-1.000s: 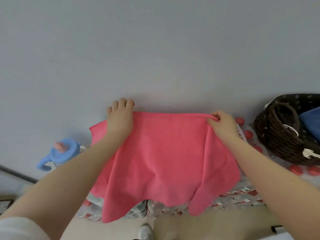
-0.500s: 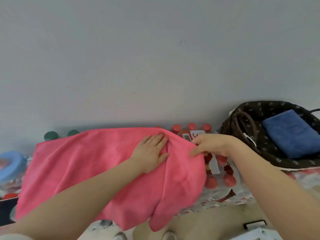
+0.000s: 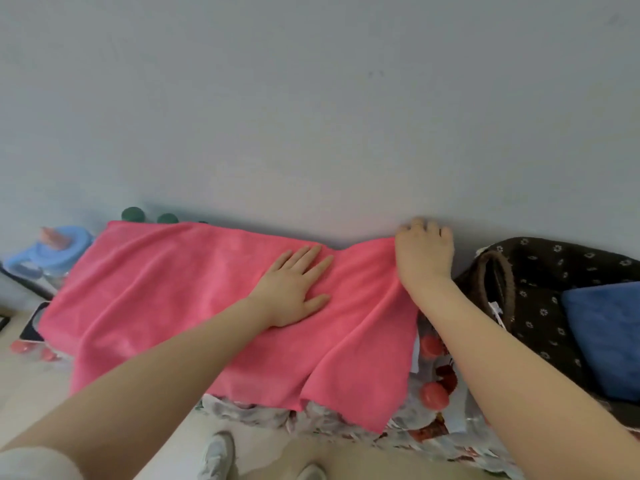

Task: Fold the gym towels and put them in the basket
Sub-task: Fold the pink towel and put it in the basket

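A pink towel (image 3: 194,299) lies spread across the table, its near edge hanging over the front. My left hand (image 3: 294,289) lies flat on the towel's middle with straight fingers, pressing it down. My right hand (image 3: 424,252) is at the towel's far right corner by the wall, fingers curled, holding that corner. To the right stands a dark brown basket (image 3: 540,251) with a flowered lining. A folded blue towel (image 3: 609,334) lies inside it.
A grey wall rises right behind the table. A blue plastic jug (image 3: 52,251) and green caps (image 3: 133,213) stand at the far left. Red-capped bottles (image 3: 433,396) in wrapping sit between towel and basket. A dark flat object (image 3: 33,327) lies at the left edge.
The right hand has drawn the towel's right side out toward the basket, spreading it wider. The left hand has stayed on the towel's middle and now lies flatter.
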